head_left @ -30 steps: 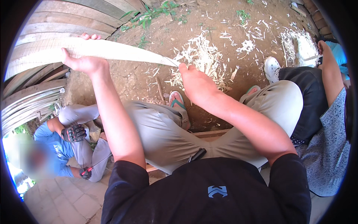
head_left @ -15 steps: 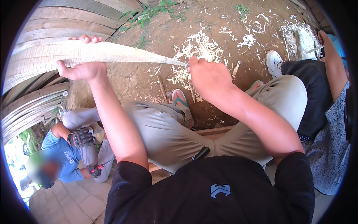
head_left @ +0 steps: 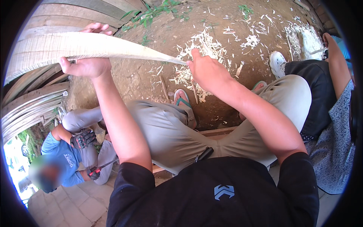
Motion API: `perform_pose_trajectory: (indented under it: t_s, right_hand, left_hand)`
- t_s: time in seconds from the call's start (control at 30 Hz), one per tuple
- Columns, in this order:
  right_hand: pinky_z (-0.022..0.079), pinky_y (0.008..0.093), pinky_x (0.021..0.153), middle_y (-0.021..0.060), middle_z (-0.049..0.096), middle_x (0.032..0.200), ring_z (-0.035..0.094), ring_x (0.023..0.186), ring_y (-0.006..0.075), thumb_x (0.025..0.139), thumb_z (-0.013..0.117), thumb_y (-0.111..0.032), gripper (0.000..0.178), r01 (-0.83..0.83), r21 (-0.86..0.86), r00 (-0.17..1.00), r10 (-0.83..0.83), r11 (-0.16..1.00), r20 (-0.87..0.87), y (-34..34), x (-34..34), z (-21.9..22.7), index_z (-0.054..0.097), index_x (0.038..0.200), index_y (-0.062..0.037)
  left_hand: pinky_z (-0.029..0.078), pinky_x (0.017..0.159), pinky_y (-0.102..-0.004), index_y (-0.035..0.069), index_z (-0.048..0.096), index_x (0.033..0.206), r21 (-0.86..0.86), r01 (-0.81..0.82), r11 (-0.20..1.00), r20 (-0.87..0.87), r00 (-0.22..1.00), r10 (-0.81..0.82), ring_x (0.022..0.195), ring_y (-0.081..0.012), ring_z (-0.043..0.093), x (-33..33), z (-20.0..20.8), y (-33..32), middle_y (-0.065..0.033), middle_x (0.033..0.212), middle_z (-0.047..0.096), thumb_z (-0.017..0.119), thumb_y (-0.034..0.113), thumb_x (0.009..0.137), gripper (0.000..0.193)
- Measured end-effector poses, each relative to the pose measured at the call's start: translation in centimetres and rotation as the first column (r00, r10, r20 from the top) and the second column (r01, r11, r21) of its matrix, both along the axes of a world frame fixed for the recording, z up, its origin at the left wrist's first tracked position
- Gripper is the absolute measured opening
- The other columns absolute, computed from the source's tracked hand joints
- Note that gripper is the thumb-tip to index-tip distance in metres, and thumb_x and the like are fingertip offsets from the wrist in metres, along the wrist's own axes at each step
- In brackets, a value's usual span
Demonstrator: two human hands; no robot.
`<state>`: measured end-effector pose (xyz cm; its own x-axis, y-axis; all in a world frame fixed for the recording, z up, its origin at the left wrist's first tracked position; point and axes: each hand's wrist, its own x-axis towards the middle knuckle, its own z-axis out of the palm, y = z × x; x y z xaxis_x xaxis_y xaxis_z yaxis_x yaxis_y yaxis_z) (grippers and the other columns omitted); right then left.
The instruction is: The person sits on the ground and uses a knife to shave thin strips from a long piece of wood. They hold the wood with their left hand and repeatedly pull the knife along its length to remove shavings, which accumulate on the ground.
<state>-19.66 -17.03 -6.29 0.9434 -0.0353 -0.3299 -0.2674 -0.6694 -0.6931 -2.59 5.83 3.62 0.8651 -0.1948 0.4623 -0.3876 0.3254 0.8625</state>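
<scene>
- Left hand [head_left: 86,66] clenched round long pale strip [head_left: 90,46], thumb under, fingertips over far edge; strip held up off ground, roughly level.
- Strip wide at left, tapering to thin point at right, point meeting right hand [head_left: 206,70].
- Right hand closed at strip's tip, knuckles up; prob. pinching tip, but grip itself hidden behind hand.
- Below strip: dirt ground [head_left: 242,49] strewn w/ pale shavings [head_left: 196,45], thickest just beyond right hand.
- Under arms: knees in grey-beige trousers, foot in green sandal [head_left: 181,99] on dirt near shavings.
- Left edge: stack of curved wooden slats [head_left: 30,102], well apart from hands.
- Lower left: another person in blue shirt [head_left: 62,159], black gloves, holding red-handled tool [head_left: 101,167].
- Right edge: third person, dark trousers, white shoe [head_left: 278,62] on dirt.
</scene>
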Motion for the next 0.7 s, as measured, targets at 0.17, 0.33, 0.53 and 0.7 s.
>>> perform_pose_trajectory:
  t_s: [0.17,0.33,0.53,0.7]
  right_hand:
    - [0.059,0.0499,0.069,0.0236,0.07,0.078,0.073,0.073,0.0373,0.106,0.045,-0.015,0.044,-0.137,0.114,0.969,0.109,0.984,0.22,1.7,-0.5,-1.5,0.047,0.15,-0.0122]
    - [0.056,0.0504,0.063,0.0239,0.069,0.073,0.07,0.063,0.0383,0.105,0.046,-0.013,0.047,-0.026,0.331,0.979,-0.043,0.943,0.199,3.6,-1.5,-1.4,0.048,0.152,-0.0113]
    - [0.056,0.052,0.065,0.0247,0.066,0.071,0.068,0.063,0.0409,0.104,0.048,-0.013,0.047,-0.008,0.245,0.961,-0.06,0.969,0.27,5.2,-1.8,-3.6,0.05,0.15,-0.0048]
    - [0.056,0.0527,0.065,0.0255,0.067,0.073,0.068,0.064,0.0416,0.1,0.052,-0.009,0.053,-0.098,0.155,0.857,0.004,0.983,0.516,5.4,-1.7,-6.0,0.047,0.153,-0.006]
  left_hand:
    - [0.053,0.074,-0.0506,-0.003,0.066,0.109,-0.075,-0.123,0.99,-0.046,0.992,0.12,0.081,-0.0373,0.066,1.7,-0.5,1.6,-0.0176,0.088,0.067,0.031,0.086,0.077,0.101]
    - [0.055,0.067,-0.0489,-0.005,0.064,0.11,0.05,-0.287,0.957,0.027,0.958,0.286,0.071,-0.0354,0.067,0.9,-0.2,0.3,-0.0166,0.08,0.066,0.028,0.088,0.076,0.105]
    - [0.056,0.065,-0.0492,-0.006,0.065,0.11,0.101,-0.331,0.938,0.068,0.943,0.326,0.068,-0.0352,0.067,0.5,-0.2,0.2,-0.0166,0.078,0.066,0.024,0.088,0.077,0.108]
    - [0.056,0.06,-0.0428,-0.005,0.063,0.11,-0.011,-0.189,0.982,0.086,0.978,0.19,0.066,-0.0297,0.066,0.4,-0.4,0.9,-0.0145,0.078,0.065,0.028,0.081,0.085,0.096]
